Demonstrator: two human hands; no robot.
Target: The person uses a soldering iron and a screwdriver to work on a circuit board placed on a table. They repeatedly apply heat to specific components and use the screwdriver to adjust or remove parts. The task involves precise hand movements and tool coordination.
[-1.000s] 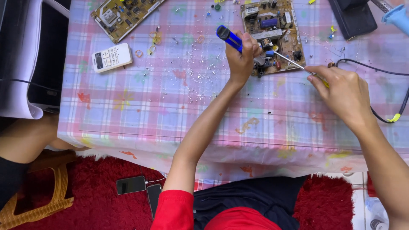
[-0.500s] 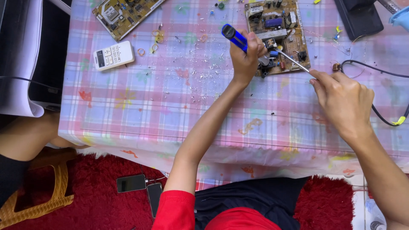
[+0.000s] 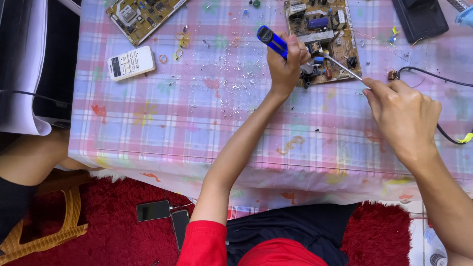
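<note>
Circuit board point(image 3: 340, 29) just beyond both hands' fingers point(image 3: 295, 49).

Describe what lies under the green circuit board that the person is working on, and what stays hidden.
The green circuit board lies on the pink-and-blue checked tablecloth. The left hand, gripping a blue-handled tool, covers its lower left corner. Whatever is beneath the board is hidden.

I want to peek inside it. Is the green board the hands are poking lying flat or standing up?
Flat. The circuit board lies on the checked tablecloth, parts facing up, under the left hand and right hand.
</note>
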